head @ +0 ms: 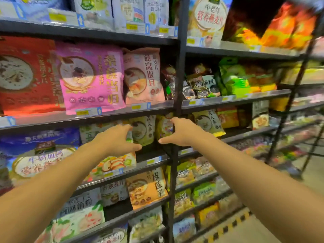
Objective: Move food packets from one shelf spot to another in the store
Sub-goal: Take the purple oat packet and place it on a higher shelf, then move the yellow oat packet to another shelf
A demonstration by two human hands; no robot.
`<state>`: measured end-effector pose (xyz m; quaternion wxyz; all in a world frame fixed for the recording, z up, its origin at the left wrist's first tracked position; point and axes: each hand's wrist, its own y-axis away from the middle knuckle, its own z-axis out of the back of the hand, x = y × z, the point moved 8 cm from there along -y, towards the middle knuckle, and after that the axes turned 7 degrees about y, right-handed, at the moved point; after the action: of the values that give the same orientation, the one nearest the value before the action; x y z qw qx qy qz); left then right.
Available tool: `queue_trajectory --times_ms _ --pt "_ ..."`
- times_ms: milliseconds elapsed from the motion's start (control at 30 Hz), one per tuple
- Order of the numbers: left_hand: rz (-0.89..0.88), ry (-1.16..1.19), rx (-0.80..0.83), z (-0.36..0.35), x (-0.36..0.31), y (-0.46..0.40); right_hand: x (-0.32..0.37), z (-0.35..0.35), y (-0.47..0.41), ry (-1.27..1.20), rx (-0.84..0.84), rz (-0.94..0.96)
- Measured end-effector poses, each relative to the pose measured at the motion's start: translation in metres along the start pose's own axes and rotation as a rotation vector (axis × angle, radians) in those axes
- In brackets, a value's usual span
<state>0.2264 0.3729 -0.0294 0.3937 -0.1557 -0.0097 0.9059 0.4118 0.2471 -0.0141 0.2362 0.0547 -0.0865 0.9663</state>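
Observation:
Two yellow-green food packets stand side by side on the third shelf, just left of the black upright post (177, 95). The left packet (144, 131) shows a bowl picture; the right packet (164, 128) is partly hidden by my right hand. My left hand (115, 139) reaches in with fingers spread and thumb out, its fingertips at the left packet's left edge. My right hand (183, 132) is held in an open curve in front of the post, with its fingers by the right packet's top corner and its thumb below the packet. Neither hand plainly grips a packet.
Shelves of cereal and snack bags fill the view: a pink bag (91, 79) and a peach bag (142, 76) above, a blue bag (38, 151) to the left, and an orange bag (147, 188) below. A matching yellow-green packet (207, 122) stands right of the post. Shelf edges carry price tags.

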Motion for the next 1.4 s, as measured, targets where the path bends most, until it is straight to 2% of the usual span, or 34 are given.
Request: queue_trajectory --times_ms 300,600,1000,1400 --pt "-0.260 0.004 0.081 -0.052 -0.139 -0.008 -0.128 0.009 0.098 0.015 0.013 -0.271" --pt "-0.377 0.019 0.115 -0.087 -0.259 -0.032 -0.236 0.031 0.130 -0.014 0.003 -0.374" --pt "-0.343 0.054 0.092 -0.135 -0.346 -0.099 -0.362 0.022 0.082 0.005 -0.002 -0.348" --pt "-0.296 -0.020 0.050 -0.193 -0.370 -0.204 -0.434 -0.007 -0.018 -0.041 0.038 -0.313"
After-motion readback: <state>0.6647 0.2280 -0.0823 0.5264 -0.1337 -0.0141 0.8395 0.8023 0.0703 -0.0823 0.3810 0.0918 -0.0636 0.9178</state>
